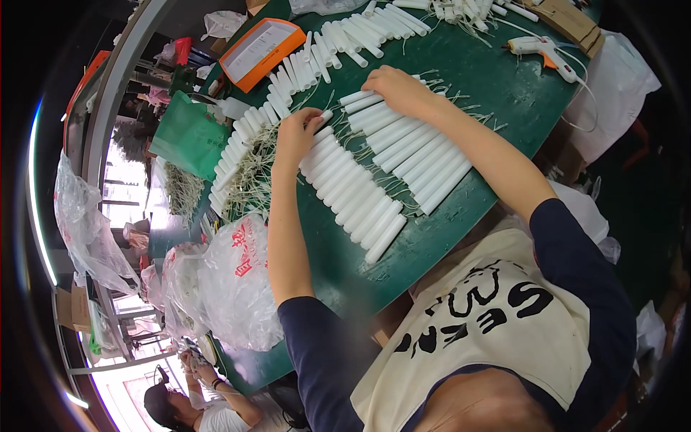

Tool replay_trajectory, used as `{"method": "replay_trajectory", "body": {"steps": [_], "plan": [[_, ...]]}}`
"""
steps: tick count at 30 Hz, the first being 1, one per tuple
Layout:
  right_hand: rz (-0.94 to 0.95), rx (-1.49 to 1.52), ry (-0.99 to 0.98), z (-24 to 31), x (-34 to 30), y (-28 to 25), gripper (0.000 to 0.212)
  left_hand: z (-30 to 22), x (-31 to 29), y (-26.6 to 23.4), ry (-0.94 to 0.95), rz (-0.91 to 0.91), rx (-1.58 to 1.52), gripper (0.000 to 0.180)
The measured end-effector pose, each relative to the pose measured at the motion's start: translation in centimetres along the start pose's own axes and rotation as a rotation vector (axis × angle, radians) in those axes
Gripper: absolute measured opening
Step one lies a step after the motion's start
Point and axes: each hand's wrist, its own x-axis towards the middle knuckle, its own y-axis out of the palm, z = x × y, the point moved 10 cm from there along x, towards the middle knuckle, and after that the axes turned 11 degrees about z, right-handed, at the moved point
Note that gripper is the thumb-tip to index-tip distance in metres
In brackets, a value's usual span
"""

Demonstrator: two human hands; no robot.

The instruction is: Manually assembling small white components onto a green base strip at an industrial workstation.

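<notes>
My left hand (294, 137) pinches a short white tube (326, 116) at the far end of a row of white tubes (345, 183). These lie side by side on the green table, thin pale wires coming from their ends. My right hand (400, 91) is closed with its fingertips on the farthest white tube (355, 96) of a second row; the palm partly covers that row's far end. The second row of tubes (417, 147) fans toward me, longer ones nearest, with wires at both sides. A narrow strip of table with loose wires separates the two rows.
More white tubes (338, 42) line the far and left side, with tangled wires (252, 173). An orange box (263, 52), a green bag (191, 135) and plastic bags (241, 277) stand leftward. A glue gun (543, 56) lies far right. Another person (176, 403) sits lower left.
</notes>
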Motion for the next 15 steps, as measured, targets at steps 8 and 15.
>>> {"method": "replay_trajectory", "body": {"steps": [8, 15], "plan": [[0.050, -0.113, 0.025, 0.1, -0.4, 0.1, 0.038, 0.6, 0.3, 0.2, -0.070, 0.224, -0.037, 0.017], [0.158, -0.196, 0.031, 1.7, -0.6, 0.4, 0.042, 1.0, 2.2, 0.3, -0.044, 0.294, 0.046, 0.016]]}}
